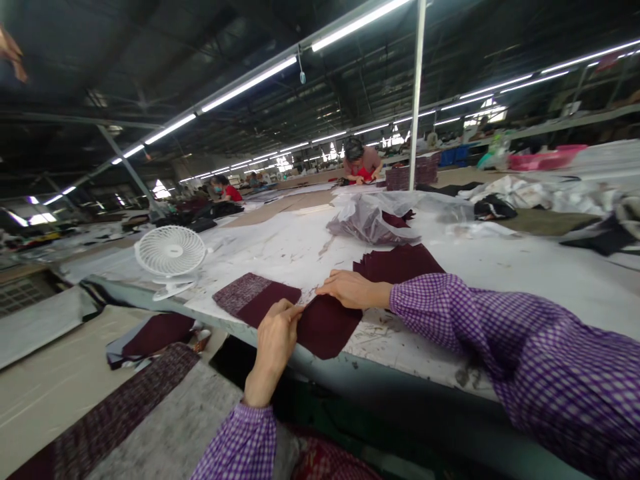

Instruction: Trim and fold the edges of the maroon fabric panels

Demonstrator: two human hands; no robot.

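A: Tube lights (250, 83) streak away under a dark roof (225, 40), and here's the white table (280, 243), with a fan (171, 251) over on the left.

B: And right at the near edge, the maroon cloth (327, 328)! Both hands are on it.

A: Left hand (277, 335) first: thumb and fingers together, pinched on the cloth's left edge.

B: Right hand (349, 289) comes across the far edge, fingers bent over it. Clamped or just pressing? Can't tell; the undersides are hidden.

A: Here's the key line: from that left pinch, the cloth spreads right and towards the body, its bottom corner down at the table's rim. The left hand is the nearer one to that corner.

B: Long axis?

A: None stands out; it's about as broad as it's long. Plain, deep wine, matt, corners softened.

B: Beside it, left, lies a two-tone cloth (256, 295), half speckled; behind the right hand, a fanned cloth stack (397, 263).
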